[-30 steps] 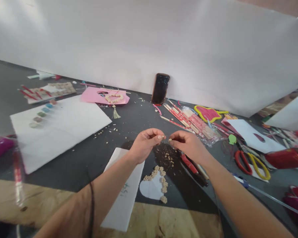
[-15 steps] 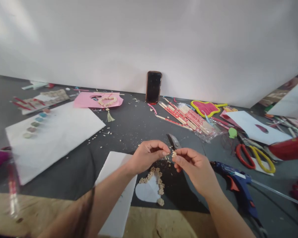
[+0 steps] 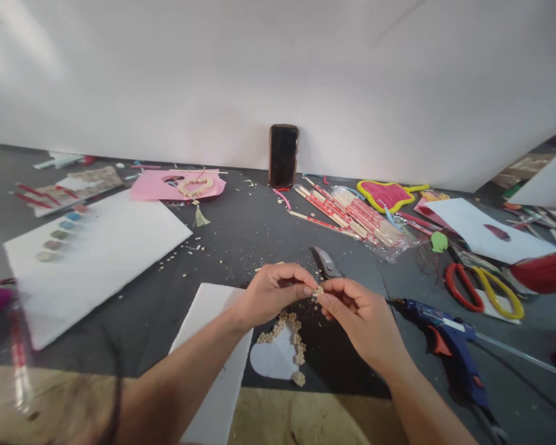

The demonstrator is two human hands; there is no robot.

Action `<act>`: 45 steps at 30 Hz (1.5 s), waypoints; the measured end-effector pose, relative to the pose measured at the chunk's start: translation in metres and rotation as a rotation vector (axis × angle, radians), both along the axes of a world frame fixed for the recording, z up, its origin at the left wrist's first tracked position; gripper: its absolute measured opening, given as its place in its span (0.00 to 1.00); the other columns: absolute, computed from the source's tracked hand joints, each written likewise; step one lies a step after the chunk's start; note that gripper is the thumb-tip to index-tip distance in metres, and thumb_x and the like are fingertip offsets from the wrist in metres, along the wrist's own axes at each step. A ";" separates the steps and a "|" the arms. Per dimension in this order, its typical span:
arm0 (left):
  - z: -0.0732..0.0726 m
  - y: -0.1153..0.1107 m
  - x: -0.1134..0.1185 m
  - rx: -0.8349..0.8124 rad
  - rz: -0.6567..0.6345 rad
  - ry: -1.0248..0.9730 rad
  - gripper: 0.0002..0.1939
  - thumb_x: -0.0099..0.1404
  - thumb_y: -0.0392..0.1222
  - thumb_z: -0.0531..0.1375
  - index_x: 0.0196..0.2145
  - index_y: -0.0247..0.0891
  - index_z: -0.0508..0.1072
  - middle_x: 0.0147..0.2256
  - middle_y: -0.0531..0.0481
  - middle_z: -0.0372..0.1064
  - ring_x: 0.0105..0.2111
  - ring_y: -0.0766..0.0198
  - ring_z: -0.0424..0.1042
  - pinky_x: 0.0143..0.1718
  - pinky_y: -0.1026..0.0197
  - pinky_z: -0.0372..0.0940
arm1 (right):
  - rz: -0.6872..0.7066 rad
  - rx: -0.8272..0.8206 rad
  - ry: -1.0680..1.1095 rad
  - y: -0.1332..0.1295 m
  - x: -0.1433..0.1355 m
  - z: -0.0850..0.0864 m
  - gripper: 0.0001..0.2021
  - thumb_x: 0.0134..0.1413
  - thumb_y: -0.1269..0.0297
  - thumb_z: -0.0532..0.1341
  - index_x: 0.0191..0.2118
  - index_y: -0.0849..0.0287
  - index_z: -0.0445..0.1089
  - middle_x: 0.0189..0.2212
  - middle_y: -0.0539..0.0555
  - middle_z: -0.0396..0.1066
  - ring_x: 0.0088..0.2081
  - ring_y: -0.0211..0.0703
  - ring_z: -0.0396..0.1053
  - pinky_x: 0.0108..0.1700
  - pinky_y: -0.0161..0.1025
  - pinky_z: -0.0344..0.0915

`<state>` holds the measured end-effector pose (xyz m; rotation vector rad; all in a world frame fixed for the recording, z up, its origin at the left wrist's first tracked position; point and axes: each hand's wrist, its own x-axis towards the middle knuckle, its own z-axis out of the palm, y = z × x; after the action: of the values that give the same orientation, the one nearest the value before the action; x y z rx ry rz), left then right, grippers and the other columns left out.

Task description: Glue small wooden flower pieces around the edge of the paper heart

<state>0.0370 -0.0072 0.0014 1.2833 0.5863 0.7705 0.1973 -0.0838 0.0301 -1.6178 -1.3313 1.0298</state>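
Observation:
My right hand pinches a tiny flower-like cluster of beige wooden pieces between thumb and fingers. From the other side, my left hand is closed in a pinch, its fingertips meeting that cluster; any separate bit between them is too small to make out. Just below the hands lies a white heart-shaped paper, with similar beige clusters along its top and right edge. Behind the fingers, pruning shears rest on the dark table, their handles hidden by my right hand.
A blue glue gun lies right, near red-and-yellow-handled scissors. Wrapped chopsticks and an upright phone stand at the back. White boards and a pink paper with a beaded heart are left.
My left fingertips have closed the small gap to the cluster in my right hand and now touch it. The view has shifted slightly; the things on the table stay put.

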 end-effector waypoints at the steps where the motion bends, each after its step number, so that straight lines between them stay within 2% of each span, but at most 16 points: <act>1: 0.000 0.000 0.000 0.003 0.000 -0.004 0.04 0.56 0.39 0.65 0.28 0.36 0.77 0.28 0.48 0.71 0.30 0.65 0.68 0.34 0.64 0.62 | 0.003 0.000 -0.006 0.000 0.000 0.000 0.10 0.52 0.56 0.61 0.34 0.57 0.72 0.21 0.49 0.69 0.25 0.37 0.66 0.28 0.32 0.63; 9: 0.002 -0.001 0.001 -0.081 0.008 0.014 0.06 0.54 0.37 0.66 0.30 0.33 0.73 0.27 0.53 0.68 0.27 0.70 0.65 0.31 0.67 0.60 | 0.042 0.002 -0.126 -0.004 0.003 -0.004 0.11 0.55 0.54 0.59 0.37 0.56 0.72 0.24 0.49 0.71 0.27 0.38 0.68 0.30 0.34 0.64; 14: 0.002 -0.001 0.000 0.007 0.003 0.097 0.05 0.56 0.38 0.64 0.30 0.33 0.74 0.27 0.53 0.69 0.28 0.70 0.65 0.31 0.68 0.59 | 0.047 0.033 -0.170 -0.004 0.002 -0.004 0.11 0.56 0.55 0.58 0.36 0.56 0.72 0.25 0.50 0.73 0.27 0.40 0.70 0.30 0.35 0.65; 19: 0.003 -0.002 0.001 0.075 0.036 0.163 0.03 0.56 0.36 0.63 0.28 0.34 0.74 0.27 0.52 0.70 0.28 0.70 0.66 0.32 0.67 0.59 | 0.039 0.060 -0.154 -0.004 0.002 -0.008 0.10 0.55 0.56 0.59 0.36 0.56 0.72 0.24 0.49 0.73 0.25 0.38 0.70 0.29 0.33 0.66; 26: 0.002 -0.002 0.002 0.057 0.046 0.185 0.04 0.56 0.37 0.63 0.29 0.34 0.73 0.27 0.53 0.68 0.28 0.70 0.65 0.31 0.67 0.59 | 0.041 0.101 -0.199 -0.004 0.005 -0.013 0.08 0.56 0.58 0.59 0.37 0.54 0.73 0.26 0.49 0.74 0.27 0.37 0.72 0.31 0.32 0.67; 34: 0.000 -0.002 0.001 0.046 0.047 0.171 0.05 0.56 0.37 0.64 0.30 0.34 0.73 0.27 0.53 0.68 0.27 0.71 0.64 0.30 0.68 0.58 | 0.030 0.125 -0.290 -0.005 0.006 -0.016 0.10 0.56 0.56 0.58 0.37 0.54 0.72 0.31 0.51 0.76 0.30 0.40 0.73 0.31 0.34 0.67; 45: 0.001 -0.002 0.002 -0.006 0.023 0.155 0.04 0.55 0.35 0.63 0.30 0.33 0.72 0.27 0.54 0.67 0.26 0.72 0.63 0.29 0.69 0.58 | 0.031 0.114 -0.212 -0.004 0.004 -0.019 0.09 0.58 0.58 0.58 0.39 0.53 0.72 0.27 0.47 0.74 0.27 0.35 0.71 0.31 0.30 0.66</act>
<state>0.0391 -0.0093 0.0020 1.3405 0.7289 0.6913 0.2017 -0.0882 0.0108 -1.6598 -1.5303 0.8022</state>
